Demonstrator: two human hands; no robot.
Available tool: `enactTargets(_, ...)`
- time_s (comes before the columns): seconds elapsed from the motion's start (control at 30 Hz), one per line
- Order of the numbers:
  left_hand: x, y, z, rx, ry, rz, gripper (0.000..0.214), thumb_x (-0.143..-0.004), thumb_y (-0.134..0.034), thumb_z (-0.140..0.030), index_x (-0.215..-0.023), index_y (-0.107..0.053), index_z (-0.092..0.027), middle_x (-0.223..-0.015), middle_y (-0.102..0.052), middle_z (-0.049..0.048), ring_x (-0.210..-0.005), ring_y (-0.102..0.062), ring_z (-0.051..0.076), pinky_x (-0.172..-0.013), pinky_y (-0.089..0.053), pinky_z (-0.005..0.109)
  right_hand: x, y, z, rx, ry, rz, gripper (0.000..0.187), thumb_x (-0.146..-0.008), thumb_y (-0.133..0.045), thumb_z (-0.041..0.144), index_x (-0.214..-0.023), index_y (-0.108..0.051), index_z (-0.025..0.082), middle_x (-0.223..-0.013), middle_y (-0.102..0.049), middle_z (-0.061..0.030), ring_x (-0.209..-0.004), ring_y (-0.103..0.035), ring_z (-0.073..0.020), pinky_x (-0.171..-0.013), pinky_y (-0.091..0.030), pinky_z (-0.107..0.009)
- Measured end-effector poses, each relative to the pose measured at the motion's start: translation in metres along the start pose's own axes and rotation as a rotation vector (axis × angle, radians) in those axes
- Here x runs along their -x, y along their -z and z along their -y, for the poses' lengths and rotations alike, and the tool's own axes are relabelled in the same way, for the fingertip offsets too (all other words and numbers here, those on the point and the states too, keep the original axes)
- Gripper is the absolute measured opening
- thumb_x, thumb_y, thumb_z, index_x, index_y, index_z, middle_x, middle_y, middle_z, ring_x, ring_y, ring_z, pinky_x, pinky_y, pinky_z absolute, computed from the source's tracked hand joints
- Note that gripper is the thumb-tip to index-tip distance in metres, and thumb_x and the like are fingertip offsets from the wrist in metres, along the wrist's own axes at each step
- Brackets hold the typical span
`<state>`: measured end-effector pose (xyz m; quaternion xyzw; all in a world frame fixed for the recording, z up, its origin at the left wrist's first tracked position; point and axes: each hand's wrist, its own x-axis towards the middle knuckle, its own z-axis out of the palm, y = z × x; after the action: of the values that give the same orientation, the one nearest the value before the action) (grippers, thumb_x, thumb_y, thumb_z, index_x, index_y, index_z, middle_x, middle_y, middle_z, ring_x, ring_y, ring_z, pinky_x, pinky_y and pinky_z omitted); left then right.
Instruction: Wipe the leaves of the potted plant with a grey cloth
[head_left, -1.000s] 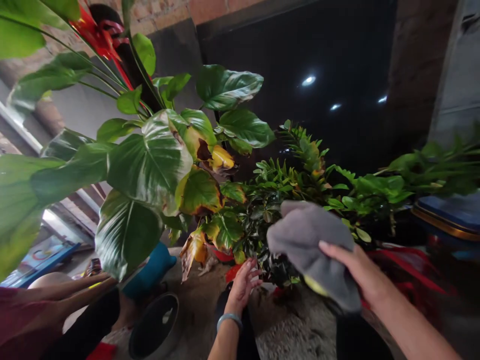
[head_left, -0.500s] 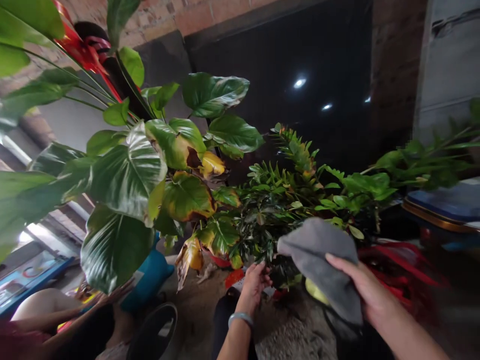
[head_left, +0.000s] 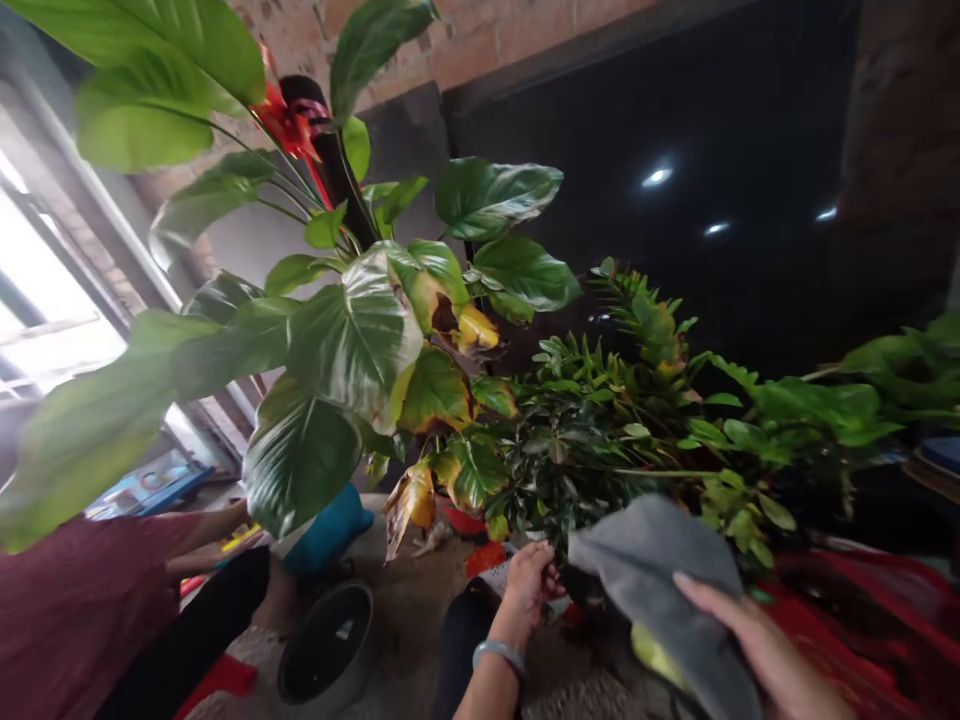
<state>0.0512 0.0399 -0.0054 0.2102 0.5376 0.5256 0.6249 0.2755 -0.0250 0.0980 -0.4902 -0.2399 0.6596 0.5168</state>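
Observation:
My right hand (head_left: 739, 625) grips a grey cloth (head_left: 660, 560), thumb on top, with the cloth draped forward and down. Part of something yellow-green (head_left: 660, 655) shows beneath the cloth. My left hand (head_left: 531, 578), with a bracelet on its wrist, is closed at the lower edge of a dark, small-leaved plant (head_left: 555, 450). What its curled fingers hold, if anything, is too hidden to make out. Close by the left hand are an orange-red item (head_left: 485, 560) and a red pot (head_left: 463, 518), partly covered by leaves.
A large-leaved plant (head_left: 360, 340) with browned, yellowing leaves rises at left around a dark pole with a red ribbon (head_left: 289, 120). A black bucket (head_left: 326, 645) and a teal container (head_left: 328, 530) stand near a seated person (head_left: 97, 600). A red bag (head_left: 855, 630) lies at right.
The view has swung left, so the plants and both hands appear farther right and more of the seated person shows. The right hand still holds the cloth; the left stays by the plant.

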Motion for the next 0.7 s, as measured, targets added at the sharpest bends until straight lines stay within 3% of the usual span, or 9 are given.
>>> enactTargets(0.07, 0.005, -0.001, -0.002, 0.017, 0.002, -0.009, 0.033, -0.059, -0.085, -0.035, -0.066, -0.056, -0.020, -0.049, -0.050, -0.0063, -0.042, -0.041, 0.009, -0.054, -0.045, 0.028, -0.015, -0.009, 0.029, -0.027, 0.070, -0.119, 0.044, -0.044, -0.085, 0.034, -0.085, -0.073, 0.025, -0.088, -0.081, -0.0078, -0.096, -0.074, -0.0370, -0.077, -0.063, -0.042)
enactTargets(0.13, 0.009, -0.005, -0.004, 0.020, 0.011, -0.007, 0.031, -0.060, -0.084, -0.032, -0.069, -0.057, -0.020, -0.050, -0.052, -0.0064, -0.043, -0.043, 0.009, -0.053, -0.045, 0.027, -0.041, -0.029, 0.052, -0.113, 0.292, -0.303, 0.051, -0.042, -0.086, 0.030, -0.091, -0.071, 0.022, -0.091, -0.081, -0.0076, -0.096, -0.073, -0.0349, -0.076, -0.064, -0.042)
enactTargets(0.2, 0.012, -0.009, -0.005, 0.020, 0.019, 0.000, 0.030, -0.060, -0.084, -0.029, -0.070, -0.057, -0.020, -0.051, -0.053, -0.0060, -0.044, -0.043, 0.009, -0.052, -0.044, 0.026, -0.061, -0.045, 0.055, -0.163, 0.309, -0.361, 0.043, -0.043, -0.084, 0.025, -0.084, -0.070, 0.022, -0.083, -0.080, -0.0057, -0.092, -0.074, -0.0314, -0.074, -0.064, -0.038)
enactTargets(0.27, 0.013, -0.011, -0.006, 0.019, 0.024, 0.002, 0.030, -0.059, -0.084, -0.027, -0.069, -0.056, -0.020, -0.052, -0.053, -0.0057, -0.044, -0.043, 0.009, -0.052, -0.043, 0.026, -0.064, -0.048, 0.033, -0.160, 0.131, -0.296, 0.032, -0.045, -0.082, 0.024, -0.074, -0.070, 0.021, -0.071, -0.078, -0.0054, -0.085, -0.075, -0.0309, -0.070, -0.064, -0.037)
enactTargets(0.37, 0.012, -0.009, -0.007, 0.011, 0.018, 0.005, 0.032, -0.058, -0.085, -0.029, -0.066, -0.055, -0.021, -0.050, -0.051, -0.0062, -0.044, -0.041, 0.009, -0.051, -0.040, 0.026, -0.040, -0.026, -0.021, -0.071, -0.190, -0.111, 0.023, -0.052, -0.081, 0.033, -0.068, -0.072, 0.019, -0.067, -0.078, -0.0093, -0.078, -0.077, -0.0343, -0.067, -0.063, -0.040)
enactTargets(0.47, 0.010, -0.005, -0.007, 0.005, 0.012, 0.017, 0.036, -0.057, -0.086, -0.032, -0.063, -0.052, -0.022, -0.050, -0.048, -0.0070, -0.043, -0.041, 0.009, -0.052, -0.039, 0.026, -0.010, 0.003, -0.045, -0.008, -0.197, -0.055, 0.030, -0.053, -0.084, 0.037, -0.075, -0.075, 0.018, -0.073, -0.079, -0.0097, -0.081, -0.077, -0.0355, -0.068, -0.062, -0.039)
enactTargets(0.57, 0.010, -0.005, -0.008, 0.006, 0.022, 0.010, 0.036, -0.057, -0.085, -0.031, -0.061, -0.050, -0.022, -0.050, -0.048, -0.0075, -0.044, -0.042, 0.009, -0.055, -0.042, 0.027, -0.004, 0.005, -0.007, -0.010, -0.064, -0.122, 0.042, -0.046, -0.088, 0.038, -0.079, -0.075, 0.015, -0.071, -0.078, -0.0115, -0.069, -0.075, -0.0364, -0.062, -0.062, -0.042)
enactTargets(0.67, 0.012, -0.011, -0.007, 0.012, 0.028, -0.001, 0.032, -0.059, -0.082, -0.026, -0.062, -0.051, -0.022, -0.050, -0.049, -0.0069, -0.043, -0.041, 0.009, -0.055, -0.043, 0.028, -0.025, -0.022, 0.050, -0.106, 0.262, -0.328, 0.044, -0.041, -0.087, 0.028, -0.082, -0.074, 0.019, -0.077, -0.080, -0.0060, -0.077, -0.075, -0.0312, -0.064, -0.062, -0.036)
enactTargets(0.7, 0.013, -0.013, -0.006, 0.013, 0.027, 0.003, 0.031, -0.060, -0.081, -0.025, -0.062, -0.051, -0.021, -0.051, -0.050, -0.0065, -0.044, -0.041, 0.009, -0.055, -0.043, 0.027, -0.034, -0.032, 0.061, -0.146, 0.307, -0.347, 0.043, -0.041, -0.085, 0.024, -0.082, -0.074, 0.020, -0.080, -0.080, -0.0046, -0.083, -0.075, -0.0296, -0.069, -0.062, -0.035)
